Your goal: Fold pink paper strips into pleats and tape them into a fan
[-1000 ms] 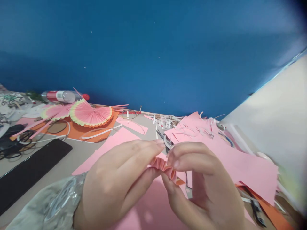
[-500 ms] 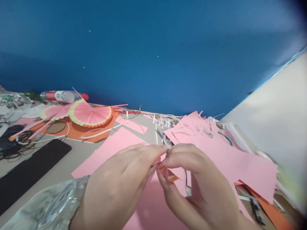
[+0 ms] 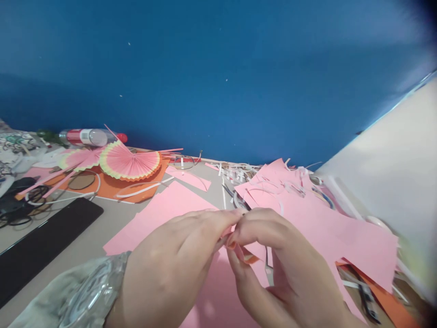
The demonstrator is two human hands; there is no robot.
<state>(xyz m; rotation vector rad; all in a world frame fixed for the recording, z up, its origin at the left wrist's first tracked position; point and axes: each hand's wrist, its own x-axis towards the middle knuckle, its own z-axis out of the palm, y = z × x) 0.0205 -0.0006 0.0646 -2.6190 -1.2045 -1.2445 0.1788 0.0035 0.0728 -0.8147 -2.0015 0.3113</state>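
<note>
From the left, we see a black slab (image 3: 51, 248) lying on the counter (image 3: 118, 216), with a pleated pink-and-yellow fan (image 3: 131, 162) behind it. Next comes the left grip (image 3: 172, 259), its fingers and thumb closed on one side of a small pleated pink paper (image 3: 238, 250), much of which they hide from us. This paper sits between the two hands, at the fingertips rather than the palms. Just right of it, the right grip (image 3: 287, 259) pinches its other side between thumb and forefinger. Farther right, we see loose pink sheets (image 3: 341, 232).
</note>
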